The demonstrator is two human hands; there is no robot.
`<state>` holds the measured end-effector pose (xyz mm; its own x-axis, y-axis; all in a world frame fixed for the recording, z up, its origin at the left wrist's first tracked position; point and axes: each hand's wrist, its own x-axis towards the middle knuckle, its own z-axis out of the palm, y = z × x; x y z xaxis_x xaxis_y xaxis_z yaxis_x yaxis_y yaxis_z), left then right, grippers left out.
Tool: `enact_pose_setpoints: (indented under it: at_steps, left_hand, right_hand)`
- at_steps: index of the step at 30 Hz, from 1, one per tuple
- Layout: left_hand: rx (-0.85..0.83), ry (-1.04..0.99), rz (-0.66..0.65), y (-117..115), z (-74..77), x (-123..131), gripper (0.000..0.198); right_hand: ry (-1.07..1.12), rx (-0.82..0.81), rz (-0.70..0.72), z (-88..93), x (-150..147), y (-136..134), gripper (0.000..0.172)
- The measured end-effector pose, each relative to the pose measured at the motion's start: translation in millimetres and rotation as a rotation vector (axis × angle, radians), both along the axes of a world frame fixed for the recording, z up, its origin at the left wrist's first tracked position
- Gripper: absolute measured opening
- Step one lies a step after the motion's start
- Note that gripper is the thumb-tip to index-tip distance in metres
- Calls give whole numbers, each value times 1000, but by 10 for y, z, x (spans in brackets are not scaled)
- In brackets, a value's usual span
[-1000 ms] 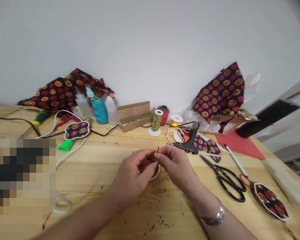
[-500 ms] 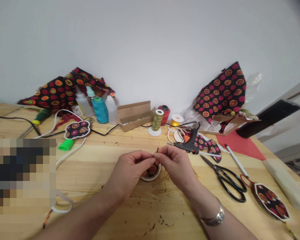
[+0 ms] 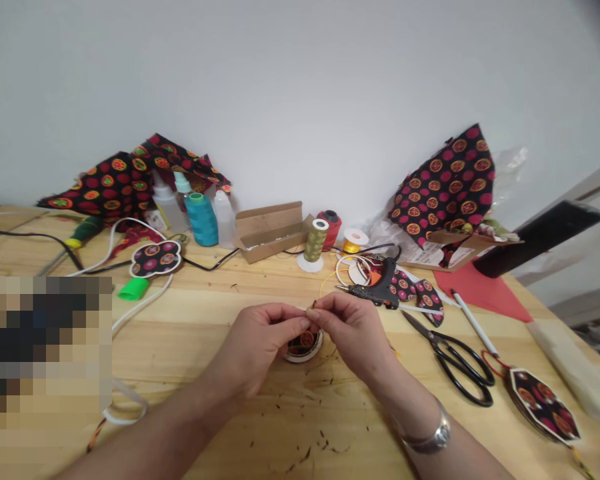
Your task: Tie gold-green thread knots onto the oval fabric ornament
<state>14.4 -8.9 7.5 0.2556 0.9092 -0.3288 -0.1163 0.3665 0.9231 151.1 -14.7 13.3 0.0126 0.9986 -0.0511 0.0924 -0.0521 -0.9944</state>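
My left hand [image 3: 270, 337] and my right hand [image 3: 347, 327] meet at the middle of the table, both with thumb and fingers pinched together. Between the fingertips a tiny dark tip shows, too small to name. Right below them lies a round piece [image 3: 304, 345] with dark patterned fabric and a white rim, partly hidden by my left hand. Yellow thread [image 3: 325, 283] runs up behind my right hand. A black glue gun [image 3: 380, 287] rests just beyond that hand. Small dark scraps [image 3: 323, 437] are scattered nearer to me.
Black scissors [image 3: 455, 360], a white marker [image 3: 475, 323] and an octagonal fabric piece [image 3: 543, 403] lie to the right. Thread spools [image 3: 316, 243], an open cardboard box [image 3: 273, 233] and bottles [image 3: 225, 220] line the wall. A flower-shaped piece [image 3: 156, 259] and cables are at left.
Both hands keep their pinch at nearly the same place. The left hand's fingertips have shifted very slightly, and a bit more of the round piece's left side is covered.
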Motion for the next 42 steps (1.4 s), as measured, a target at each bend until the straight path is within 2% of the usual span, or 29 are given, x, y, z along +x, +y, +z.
enact_pose_setpoints:
  at_steps: [5, 12, 16, 20, 25, 28, 31, 38, 42]
  left_hand:
    - [-33, -15, -32, 10, 18, 7, 10]
    - [-25, -1, -47, 22, -38, -17, 15]
    - [-45, -23, -19, 29, -40, -23, 17]
    - [-65, -40, 39, 28, -24, -21, 14]
    - [-71, -62, 93, 40, -25, -16, 13]
    - [-70, -100, 108, 53, -38, -16, 11]
    - [-65, -155, 96, 51, -39, -22, 12]
    - [-196, -287, 40, 52, 4, -39, 8]
    - [-220, -330, 12, 78, -50, -55, 12]
  right_hand:
    - [12, 0, 25, -16, 9, 6, 11]
    - [-40, -25, 81, -20, 33, -9, 11]
    - [-235, 89, 126, -19, 90, -6, 23]
    - [-434, 190, 155, -30, 135, -2, 18]
    - [-606, 258, 54, -55, 132, -25, 17]
    - [-640, 296, 53, -43, 92, -78, 20]
    - [-736, 422, 102, -35, 43, -151, 18]
    - [-1199, 922, 285, -148, -1, -220, 18]
    - [-1305, 999, 447, -175, -16, -229, 15]
